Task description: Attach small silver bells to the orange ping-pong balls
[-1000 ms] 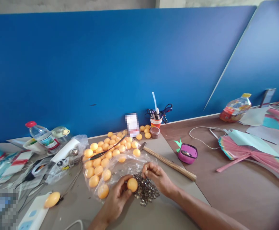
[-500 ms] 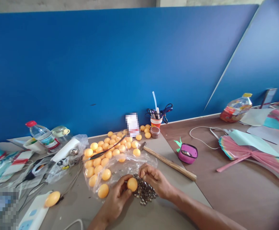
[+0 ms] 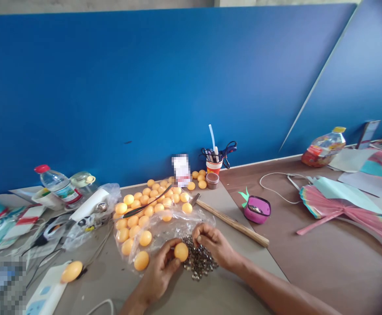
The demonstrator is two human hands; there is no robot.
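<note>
Between its thumb and fingers, my left hand (image 3: 162,267) grips an orange ball (image 3: 181,252) at the left edge of a pile of small shiny metal pieces (image 3: 200,264). My right hand (image 3: 213,245) hovers over the upper right of that pile, its fingertips pinched together; whatever they hold is too small to make out. Many more orange balls (image 3: 133,221) lie on and around a clear plastic bag (image 3: 174,225) beyond my left hand. A black strap-like item (image 3: 148,203) rests across them.
A hammer with a wooden handle (image 3: 233,223) lies behind my right hand. Further right is a purple pouch (image 3: 257,210). A cup of pens (image 3: 214,167) stands by the blue partition (image 3: 164,87). Bottles (image 3: 61,186), cables and a power strip (image 3: 48,291) crowd the left.
My right hand has shifted very slightly to the right over the metal pieces. My left hand and the ball it holds have barely moved.
</note>
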